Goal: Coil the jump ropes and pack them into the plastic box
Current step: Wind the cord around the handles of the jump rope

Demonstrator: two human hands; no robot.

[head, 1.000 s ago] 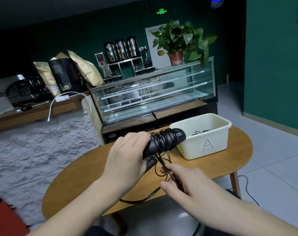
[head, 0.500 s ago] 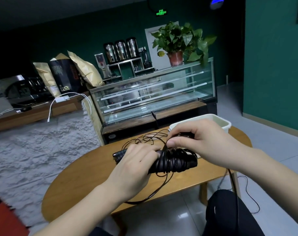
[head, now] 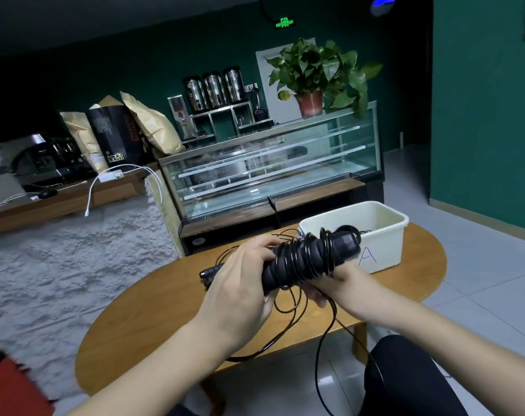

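Observation:
My left hand (head: 240,283) grips the black jump rope handles (head: 309,256), held together above the wooden table (head: 153,319). Thin black rope (head: 297,253) is wound in several turns around the handles. My right hand (head: 333,283) sits under the handles' right part and pinches the loose rope, which hangs off the table's front edge (head: 324,349). More loose loops lie on the table behind the handles. The white plastic box (head: 384,235), marked with a blue A, stands just right of the handles with some black rope inside.
A glass display case (head: 270,169) with a potted plant (head: 315,76) stands behind the table. A grey textured rug (head: 60,265) lies to the left, tiled floor to the right. My dark-clothed knee (head: 405,370) is at the table's front right.
My right hand swung from in front of the handles up over them, then down beneath them, laying another turn of rope. The handle bundle tilted up toward the box.

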